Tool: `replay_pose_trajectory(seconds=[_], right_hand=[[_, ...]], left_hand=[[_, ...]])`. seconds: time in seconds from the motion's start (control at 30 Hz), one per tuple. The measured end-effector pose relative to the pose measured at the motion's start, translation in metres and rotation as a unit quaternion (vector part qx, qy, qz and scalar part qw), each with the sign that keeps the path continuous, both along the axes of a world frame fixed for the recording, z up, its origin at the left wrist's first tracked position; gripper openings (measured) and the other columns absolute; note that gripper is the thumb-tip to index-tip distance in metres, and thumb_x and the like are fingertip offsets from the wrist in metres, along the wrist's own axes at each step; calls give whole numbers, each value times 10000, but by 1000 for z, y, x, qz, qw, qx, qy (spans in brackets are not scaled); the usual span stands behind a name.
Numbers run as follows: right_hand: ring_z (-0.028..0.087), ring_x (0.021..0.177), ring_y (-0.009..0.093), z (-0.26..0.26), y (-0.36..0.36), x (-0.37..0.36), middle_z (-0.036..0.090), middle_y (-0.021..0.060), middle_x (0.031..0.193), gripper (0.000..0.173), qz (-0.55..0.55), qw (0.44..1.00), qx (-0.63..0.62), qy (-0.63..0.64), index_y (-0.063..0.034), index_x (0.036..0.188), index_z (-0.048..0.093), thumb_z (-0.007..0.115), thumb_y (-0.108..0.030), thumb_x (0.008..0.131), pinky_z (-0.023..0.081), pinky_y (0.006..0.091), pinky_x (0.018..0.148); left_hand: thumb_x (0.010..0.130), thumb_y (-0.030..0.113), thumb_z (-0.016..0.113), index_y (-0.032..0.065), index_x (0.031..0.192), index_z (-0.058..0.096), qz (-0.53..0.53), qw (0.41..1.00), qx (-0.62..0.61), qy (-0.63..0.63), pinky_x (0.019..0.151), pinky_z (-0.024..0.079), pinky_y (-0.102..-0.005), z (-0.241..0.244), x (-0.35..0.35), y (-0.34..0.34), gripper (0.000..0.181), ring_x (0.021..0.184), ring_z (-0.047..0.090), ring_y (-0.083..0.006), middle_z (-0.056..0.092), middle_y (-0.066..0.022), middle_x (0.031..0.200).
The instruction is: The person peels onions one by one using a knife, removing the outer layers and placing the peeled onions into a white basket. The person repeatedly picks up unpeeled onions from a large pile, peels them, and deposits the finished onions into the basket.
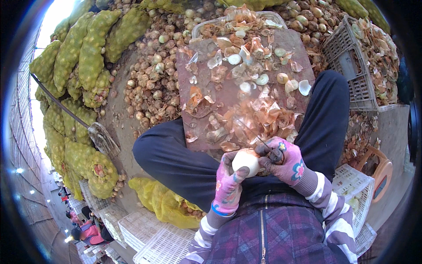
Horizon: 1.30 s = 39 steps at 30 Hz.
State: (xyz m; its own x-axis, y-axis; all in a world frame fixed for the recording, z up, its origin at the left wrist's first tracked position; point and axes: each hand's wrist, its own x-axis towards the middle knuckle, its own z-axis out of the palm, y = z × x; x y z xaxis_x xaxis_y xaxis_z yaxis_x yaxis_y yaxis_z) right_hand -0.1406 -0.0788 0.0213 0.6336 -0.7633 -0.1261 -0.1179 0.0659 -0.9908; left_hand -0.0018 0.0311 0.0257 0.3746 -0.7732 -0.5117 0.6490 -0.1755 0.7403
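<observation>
A white peeled onion [246, 163] rests in my left hand [228, 188], which wears a pink flowered glove with grey fingers. My right hand [286, 162], gloved alike, is closed around the dark handle of a knife [276, 155] right beside the onion. The knife's thin blade points up and away, over a heap of brown onion skins [263, 115]. These skins lie on a reddish board [201, 115] before my knees, along with cut onion ends [262, 79] and a white onion layer [304, 87].
Unpeeled onions [155, 89] cover the floor left of the board. Filled yellow-green mesh sacks [95, 49] and a shovel [103, 140] lie farther left. A crate of skins [351, 66] stands at the right. White crates [165, 244] flank me; other people [90, 232] sit at lower left.
</observation>
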Motion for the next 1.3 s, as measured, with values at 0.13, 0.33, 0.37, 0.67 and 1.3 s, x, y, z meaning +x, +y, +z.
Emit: replay_pose_trajectory(seconds=[0.13,0.33,0.37,0.67,1.3], right_hand=[[625,714,202,-4,2,-2,614,76,804,187,2,996,-84,39,-55,889,619,730,-55,739,498,298,640],[654,703,244,-22,-7,2,630,107,781,231,-45,980,-144,133,-66,890,597,736,-100,709,518,316,640],[654,695,250,-32,-12,5,631,113,772,221,-77,973,-146,161,-63,882,594,728,-108,713,517,315,636],[599,686,91,-49,-23,7,628,0,725,98,-207,973,97,38,-26,911,637,651,-66,822,478,239,659],[578,846,115,16,34,-131,620,53,1083,644,-180,896,284,-291,-41,1338,434,711,-298,817,463,254,738]], left_hand=[[684,245,819,-25,1153,468,-18,1000,-6,-16,902,473,-330,5,0,-2,645,1010,587,-207,581,-136,1120],[632,255,846,-19,1196,462,-78,997,-14,-12,924,457,-328,0,-2,0,736,1046,572,-206,566,-129,1157],[621,265,850,-18,1211,458,-99,995,-26,-8,929,453,-331,-3,-2,3,763,1057,567,-206,561,-128,1168],[566,183,839,-12,1309,424,-52,989,-121,67,1014,410,-374,5,0,2,873,1210,493,-265,483,-155,1308],[772,243,705,-16,1460,162,-399,889,-197,-106,1055,326,-381,41,-90,-73,914,1282,393,-266,359,-172,1421]])
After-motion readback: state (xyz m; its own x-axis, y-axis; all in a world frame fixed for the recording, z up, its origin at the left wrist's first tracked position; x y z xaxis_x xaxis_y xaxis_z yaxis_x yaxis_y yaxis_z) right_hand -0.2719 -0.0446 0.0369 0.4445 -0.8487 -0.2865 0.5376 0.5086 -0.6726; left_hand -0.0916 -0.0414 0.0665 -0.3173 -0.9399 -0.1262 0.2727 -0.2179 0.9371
